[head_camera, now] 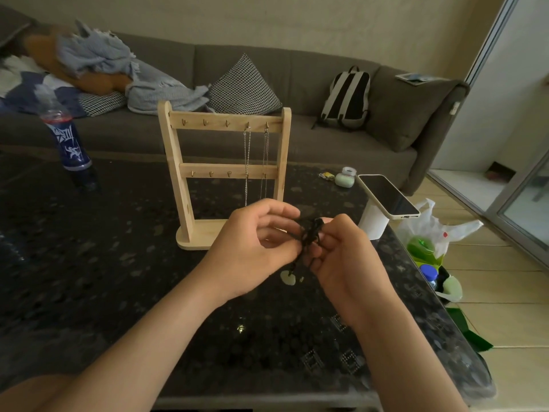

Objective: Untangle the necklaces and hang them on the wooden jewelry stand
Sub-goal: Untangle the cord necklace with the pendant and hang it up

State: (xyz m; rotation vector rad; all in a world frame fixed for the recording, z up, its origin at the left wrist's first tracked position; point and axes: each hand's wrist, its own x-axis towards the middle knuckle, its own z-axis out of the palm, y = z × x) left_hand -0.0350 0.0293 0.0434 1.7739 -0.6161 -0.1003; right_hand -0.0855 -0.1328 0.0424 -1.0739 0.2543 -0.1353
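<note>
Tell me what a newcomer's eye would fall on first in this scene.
First, the hands in the centre: the left hand and right hand pinch a tangled black cord necklace between them, its pale pendant hanging below over the dark table. Right behind them is the wooden jewelry stand, with two silver chains already hanging from the right-hand hooks of its top bar.

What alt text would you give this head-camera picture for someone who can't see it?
The left hand and right hand pinch a tangled black necklace with a pale pendant above a dark table. Behind stands a wooden stand with two chains hung on its top right hooks.
</note>
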